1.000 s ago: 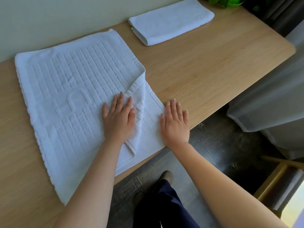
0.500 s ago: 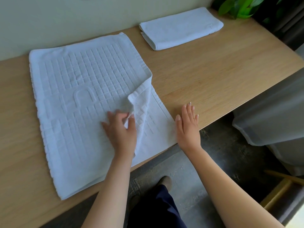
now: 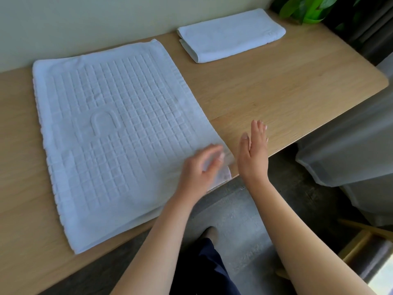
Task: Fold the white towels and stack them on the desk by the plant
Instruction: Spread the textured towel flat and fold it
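Lying flat across the wooden bench (image 3: 276,92), the waffle-patterned white towel (image 3: 119,133) fills the picture from about nine o'clock to the centre, its far edge close against the wall (image 3: 106,15) and its near edge running along the bench's front lip. It looks doubled, since a second layer shows at the near corner around five o'clock of the cloth, which suggests one fold is made and more are needed before it matches the finished piece. That finished piece, a smaller folded white towel (image 3: 231,35), sits at one o'clock, well apart from the open one and just beside the green plant (image 3: 306,9) at the bench's far corner; it probably marks where the stack is meant to grow. The left hand (image 3: 202,169) rests on the near right corner of the big towel, fingers loosely curled and blurred, so I cannot tell whether it pinches the cloth or only presses it; it seems to be squaring that corner. The right hand (image 3: 254,152) is open, fingers straight and together, held edge-up just off the towel's right side near the bench's front edge, gripping nothing, likely ready to smooth or take the next fold.
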A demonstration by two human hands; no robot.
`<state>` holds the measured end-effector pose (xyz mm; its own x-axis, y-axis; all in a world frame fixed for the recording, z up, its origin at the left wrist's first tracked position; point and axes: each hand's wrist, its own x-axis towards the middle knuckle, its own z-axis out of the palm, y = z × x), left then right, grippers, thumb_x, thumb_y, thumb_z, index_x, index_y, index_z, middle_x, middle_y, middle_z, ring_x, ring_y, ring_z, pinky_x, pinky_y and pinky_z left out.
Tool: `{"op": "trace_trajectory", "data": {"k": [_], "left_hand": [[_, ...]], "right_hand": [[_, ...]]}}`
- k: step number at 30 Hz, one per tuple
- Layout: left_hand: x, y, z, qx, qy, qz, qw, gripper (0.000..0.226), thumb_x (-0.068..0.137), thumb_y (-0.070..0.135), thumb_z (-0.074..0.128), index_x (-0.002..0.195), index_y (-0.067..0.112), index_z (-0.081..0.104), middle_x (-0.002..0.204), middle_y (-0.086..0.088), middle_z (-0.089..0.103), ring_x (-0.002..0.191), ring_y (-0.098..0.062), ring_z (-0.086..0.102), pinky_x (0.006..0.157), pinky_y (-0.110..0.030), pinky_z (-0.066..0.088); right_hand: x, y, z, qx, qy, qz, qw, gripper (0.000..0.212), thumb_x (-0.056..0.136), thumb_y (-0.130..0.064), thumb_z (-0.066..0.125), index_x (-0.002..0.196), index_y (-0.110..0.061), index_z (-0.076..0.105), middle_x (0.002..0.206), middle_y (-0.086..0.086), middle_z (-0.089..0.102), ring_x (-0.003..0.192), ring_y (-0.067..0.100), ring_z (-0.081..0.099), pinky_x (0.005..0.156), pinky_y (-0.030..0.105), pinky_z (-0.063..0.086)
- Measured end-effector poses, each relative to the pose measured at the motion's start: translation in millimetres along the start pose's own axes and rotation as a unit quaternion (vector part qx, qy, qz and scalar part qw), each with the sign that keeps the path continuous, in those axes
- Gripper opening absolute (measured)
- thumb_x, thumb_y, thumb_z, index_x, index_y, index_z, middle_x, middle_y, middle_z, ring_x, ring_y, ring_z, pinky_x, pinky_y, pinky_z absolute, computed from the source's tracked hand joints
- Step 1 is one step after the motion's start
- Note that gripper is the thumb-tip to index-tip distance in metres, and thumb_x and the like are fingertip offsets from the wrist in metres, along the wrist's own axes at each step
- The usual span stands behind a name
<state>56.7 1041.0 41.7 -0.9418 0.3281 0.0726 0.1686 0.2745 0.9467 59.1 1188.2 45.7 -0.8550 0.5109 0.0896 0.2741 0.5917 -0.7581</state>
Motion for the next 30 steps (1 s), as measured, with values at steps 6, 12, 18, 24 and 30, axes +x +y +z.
{"op": "trace_trajectory", "data": {"k": [6, 12, 18, 24, 30], "left_hand": [[-9, -42, -78, 0.354, 0.226, -0.100, 0.902, 0.038, 0.096, 0.031, 0.048, 0.131, 0.023, 0.058, 0.148, -0.014, 0.040, 0.144, -0.037, 0.019, 0.112, -0.062, 0.004], [-24, -56, -92, 0.487, 0.079, -0.182, 0.851, 0.050, 0.100, 0.043, 0.026, 0.150, 0.040, 0.018, 0.161, -0.008, -0.001, 0.148, -0.026, -0.009, 0.113, -0.055, -0.014], [-25, -56, -92, 0.491, 0.079, -0.179, 0.849, 0.049, 0.101, 0.045, 0.020, 0.150, 0.040, 0.018, 0.161, -0.008, 0.002, 0.148, -0.026, -0.006, 0.114, -0.056, -0.010], [-34, -61, -98, 0.506, 0.076, -0.154, 0.845, 0.057, 0.096, 0.050, 0.005, 0.150, 0.039, 0.019, 0.161, -0.008, 0.006, 0.148, -0.025, -0.001, 0.115, -0.051, -0.006], [-54, -56, -97, 0.488, 0.053, -0.133, 0.861, 0.056, 0.097, 0.050, 0.007, 0.150, 0.036, 0.017, 0.161, -0.009, 0.003, 0.148, -0.024, -0.004, 0.116, -0.050, -0.009]], "right_hand": [[-36, -61, 64, -0.020, -0.097, -0.226, 0.969, 0.053, 0.099, -0.026, 0.031, 0.147, -0.002, 0.030, 0.155, 0.019, 0.022, 0.146, 0.025, 0.009, 0.120, 0.038, 0.005], [-66, -50, 107, -0.133, -0.213, -0.308, 0.918, 0.052, 0.100, -0.032, 0.027, 0.142, -0.006, 0.044, 0.150, 0.013, 0.037, 0.143, 0.024, 0.027, 0.118, 0.042, 0.017], [-45, -19, 75, -0.251, -0.173, -0.268, 0.914, 0.056, 0.100, -0.040, 0.020, 0.150, -0.019, 0.031, 0.157, 0.005, 0.025, 0.147, 0.021, 0.016, 0.119, 0.039, 0.008], [-25, 10, 37, -0.268, -0.179, -0.186, 0.928, 0.067, 0.095, -0.049, 0.002, 0.153, -0.019, 0.013, 0.161, 0.004, 0.009, 0.148, 0.018, 0.001, 0.119, 0.034, -0.005], [-36, -9, 40, -0.255, -0.166, -0.268, 0.914, 0.060, 0.098, -0.035, 0.018, 0.151, -0.007, 0.017, 0.159, 0.013, 0.007, 0.145, 0.022, -0.007, 0.118, 0.047, -0.003]]}}
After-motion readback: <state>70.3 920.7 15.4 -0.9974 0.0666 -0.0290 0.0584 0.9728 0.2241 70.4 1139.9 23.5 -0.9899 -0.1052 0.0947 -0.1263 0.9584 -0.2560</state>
